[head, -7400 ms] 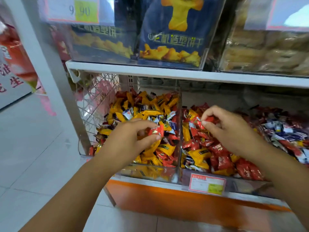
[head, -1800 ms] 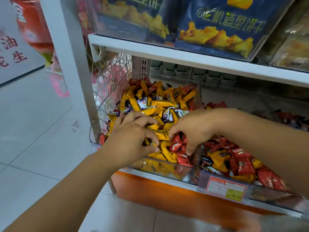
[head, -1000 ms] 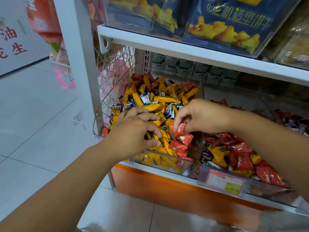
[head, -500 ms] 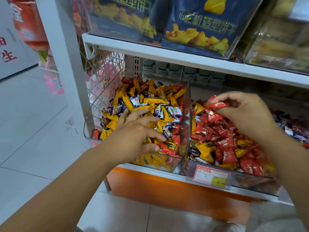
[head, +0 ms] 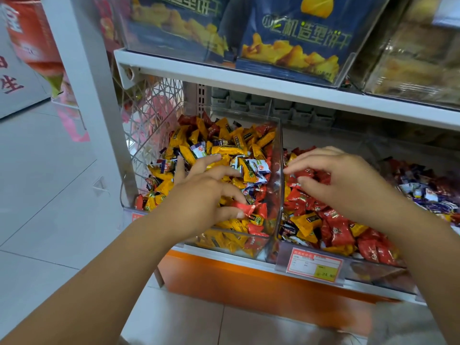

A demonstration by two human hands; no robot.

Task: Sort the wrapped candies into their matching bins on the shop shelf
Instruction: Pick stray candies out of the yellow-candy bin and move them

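Note:
The left clear bin (head: 278,135) holds mostly yellow wrapped candies (head: 227,148) mixed with red and blue-white ones. My left hand (head: 199,202) reaches into its front part and pinches a red candy (head: 246,208) between thumb and forefinger. The middle bin (head: 373,268) holds mostly red candies (head: 341,232) with some yellow ones. My right hand (head: 348,185) is low over that pile, and a red candy (head: 307,174) sits between its forefinger and thumb.
A third bin with purple and white candies (head: 428,195) is at the far right. A price tag (head: 314,266) hangs on the middle bin's front. The white shelf (head: 249,80) above carries blue biscuit packs (head: 298,38). A white upright post (head: 94,108) stands left, tiled floor beyond.
My right hand carried a red candy from the left bin across to the middle bin and has come down onto the red pile. My left hand stayed in the left bin and now pinches a red candy.

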